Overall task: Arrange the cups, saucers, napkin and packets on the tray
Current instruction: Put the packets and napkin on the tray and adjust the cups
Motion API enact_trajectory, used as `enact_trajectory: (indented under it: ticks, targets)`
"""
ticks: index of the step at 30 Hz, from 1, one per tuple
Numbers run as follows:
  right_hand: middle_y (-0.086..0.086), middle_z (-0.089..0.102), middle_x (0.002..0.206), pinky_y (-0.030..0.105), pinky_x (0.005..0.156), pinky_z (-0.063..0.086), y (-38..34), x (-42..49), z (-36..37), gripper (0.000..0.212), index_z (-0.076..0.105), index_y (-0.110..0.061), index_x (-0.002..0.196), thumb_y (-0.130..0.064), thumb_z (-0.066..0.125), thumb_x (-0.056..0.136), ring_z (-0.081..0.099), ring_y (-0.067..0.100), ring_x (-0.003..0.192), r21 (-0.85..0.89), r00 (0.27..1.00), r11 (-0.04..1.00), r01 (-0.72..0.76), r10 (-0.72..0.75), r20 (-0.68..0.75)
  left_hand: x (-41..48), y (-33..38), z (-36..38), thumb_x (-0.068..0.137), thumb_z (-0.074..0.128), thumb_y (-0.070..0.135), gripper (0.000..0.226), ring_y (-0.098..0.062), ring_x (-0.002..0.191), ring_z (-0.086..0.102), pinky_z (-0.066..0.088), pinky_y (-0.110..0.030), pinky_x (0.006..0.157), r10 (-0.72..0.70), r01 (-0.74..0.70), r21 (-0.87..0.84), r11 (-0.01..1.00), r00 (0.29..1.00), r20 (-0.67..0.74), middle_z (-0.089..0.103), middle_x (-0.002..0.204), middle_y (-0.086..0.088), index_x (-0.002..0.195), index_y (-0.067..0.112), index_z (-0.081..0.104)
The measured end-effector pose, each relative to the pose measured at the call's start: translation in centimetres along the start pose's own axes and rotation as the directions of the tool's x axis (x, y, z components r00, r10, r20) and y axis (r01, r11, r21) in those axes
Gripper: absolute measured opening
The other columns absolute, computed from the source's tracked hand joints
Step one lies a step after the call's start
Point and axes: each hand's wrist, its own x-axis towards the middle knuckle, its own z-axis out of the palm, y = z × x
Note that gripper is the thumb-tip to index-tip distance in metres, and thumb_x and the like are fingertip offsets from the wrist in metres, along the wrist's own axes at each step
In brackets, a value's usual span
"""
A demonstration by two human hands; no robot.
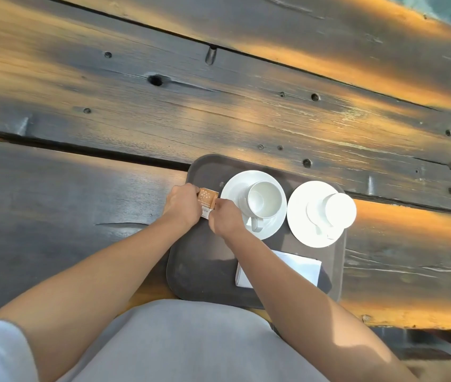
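The left hand (182, 205) and right hand (224, 217), equally near, together pinch the packets (207, 199), lying lengthwise away from the person, over the far-left corner of the tray (199, 266), just beside the left saucer (234, 188).

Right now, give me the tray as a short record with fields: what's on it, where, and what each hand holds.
tray: dark, at the wooden table's near edge
left cup: upright, empty, on left saucer, handle toward the person
right cup: on right saucer; overexposed, orientation unclear
napkin: white, folded, tray's near right part
packets: brown and white, over the tray's left side
left hand: holds packets
right hand: pinches packets
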Motion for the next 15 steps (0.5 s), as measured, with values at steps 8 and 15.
enact_trajectory:
  ticks: [8,15]
  targets:
    - [0.006,0.055,0.08,0.026,0.062,0.035,0.2,0.4,0.0,0.023,0.053,-0.015,0.074,0.002,0.045,0.086,0.048,0.027,0.074,0.027,1.0,1.0,0.01,-0.011,0.019,-0.4,-0.6,-0.2,0.083,0.059,0.001,0.027,-0.026,0.096,0.067,0.058,-0.034,0.079,-0.051,0.05,-0.068,0.996,0.999,-0.011,0.074,0.097,-0.007,0.101,0.013,0.074]
    - [-0.005,0.041,0.059,0.026,0.053,0.031,0.7,0.4,-0.1,0.037,0.036,-0.024,0.06,-0.001,0.044,0.088,0.043,0.025,0.07,0.039,1.0,0.999,-0.023,0.023,-0.006,-0.5,-1.7,-0.2,0.083,0.069,0.003,0.027,-0.021,0.106,0.068,0.051,-0.023,0.085,-0.118,0.116,-0.231,0.966,0.993,0.007,0.076,0.103,-0.008,0.11,0.007,0.073]
